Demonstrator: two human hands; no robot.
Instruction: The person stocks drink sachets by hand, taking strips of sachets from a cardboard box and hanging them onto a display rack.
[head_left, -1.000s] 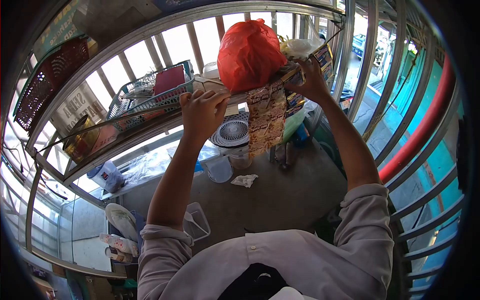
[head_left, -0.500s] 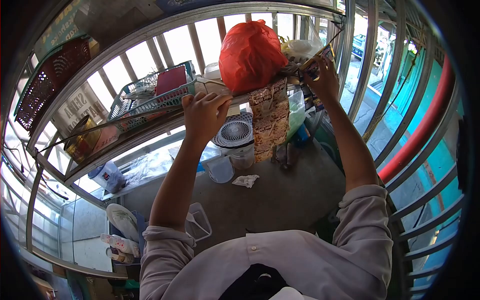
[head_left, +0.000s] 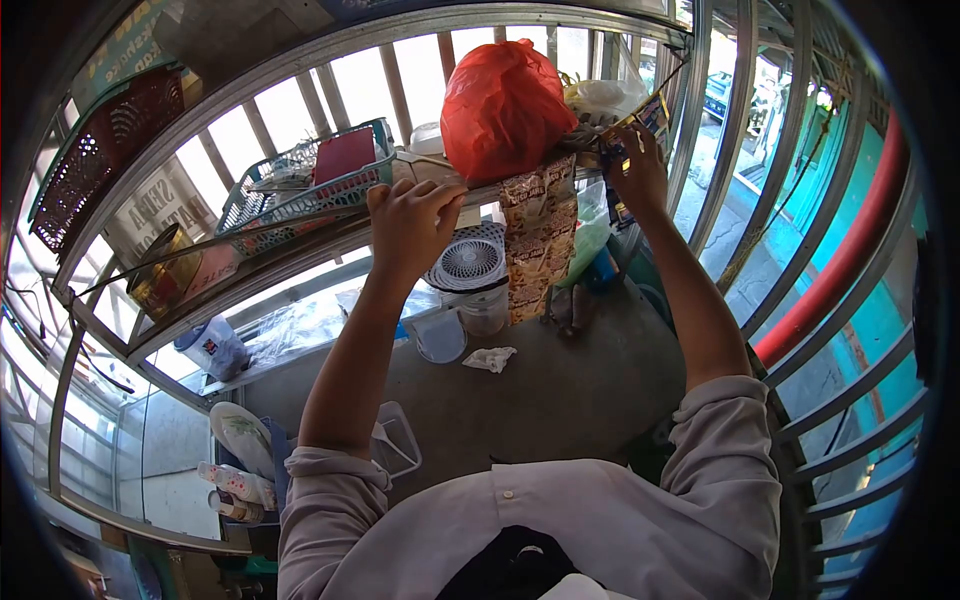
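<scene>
My left hand (head_left: 415, 222) is closed at the shelf's front edge, its fingers curled over where a thin dark cord (head_left: 290, 229) meets them. My right hand (head_left: 638, 172) is closed on a strip of dark, yellow-marked sachets (head_left: 616, 152) at the right end of the shelf; its fingertips are partly hidden. Between the hands, a long strip of brown sachets (head_left: 540, 240) hangs down from the shelf edge. Just behind it sits a bulging red plastic bag (head_left: 507, 110).
A green basket (head_left: 300, 190) holding a dark red item stands on the shelf, left of a gold tin (head_left: 168, 285) at its far end. Below are a lidded clear tub (head_left: 470, 262), a clear jug (head_left: 441, 338) and crumpled white tissue (head_left: 490, 359). Metal bars (head_left: 795, 170) line the right side.
My right hand has moved slightly down and left, and the dark sachets at its fingers have shifted with it. My left hand stays almost where it was.
</scene>
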